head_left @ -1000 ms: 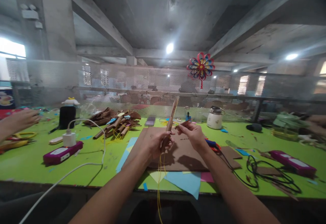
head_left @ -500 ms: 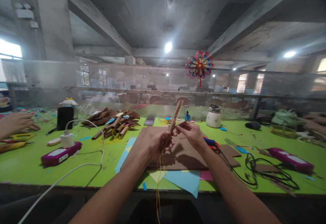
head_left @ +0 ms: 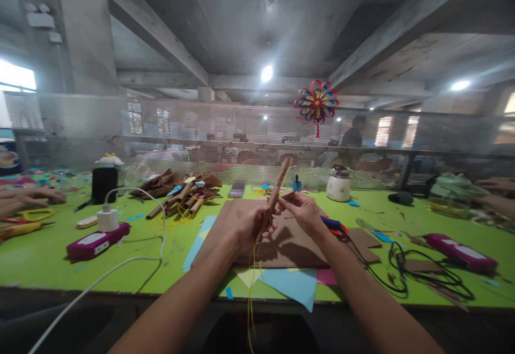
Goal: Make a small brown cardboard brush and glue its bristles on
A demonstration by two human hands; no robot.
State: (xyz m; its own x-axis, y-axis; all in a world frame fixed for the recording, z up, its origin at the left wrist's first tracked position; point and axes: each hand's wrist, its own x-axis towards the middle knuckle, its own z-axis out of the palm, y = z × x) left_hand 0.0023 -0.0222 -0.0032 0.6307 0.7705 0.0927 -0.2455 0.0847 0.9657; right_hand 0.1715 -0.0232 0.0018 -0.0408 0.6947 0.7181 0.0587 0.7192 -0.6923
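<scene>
both hands are meeting in mid-air above the green surface (head_left: 60, 257), forearms reaching forward from the bottom edge and converging. the left hand (head_left: 251, 225) is curling closed around the lower end of a brown paper roll (head_left: 279, 182), which is tilting up and to the right. yellow strings (head_left: 251, 279) are hanging from under that fist, down past the near edge of the surface. the right hand (head_left: 303, 212) is pinching a small brown strip (head_left: 287, 196) between thumb and fingertips, pressing it against the side of the roll just above the left fist.

beneath the hands a brown cardboard sheet (head_left: 289, 246) is lying flat, with blue paper (head_left: 292, 284) poking out from its near edge. red-handled scissors (head_left: 336, 227) are resting just beside the right wrist. a pile of brown rolls (head_left: 181, 190) is sitting farther back on the left.

a white lidded pot (head_left: 338, 186) is standing behind the right hand; its contents are hidden. a clear tub (head_left: 450, 193) at the far right is holding something pale green, too blurred to tell. a white charger (head_left: 108, 218) is sitting on a magenta box (head_left: 98, 240). another person's hand (head_left: 28, 197) is resting at the left edge.
</scene>
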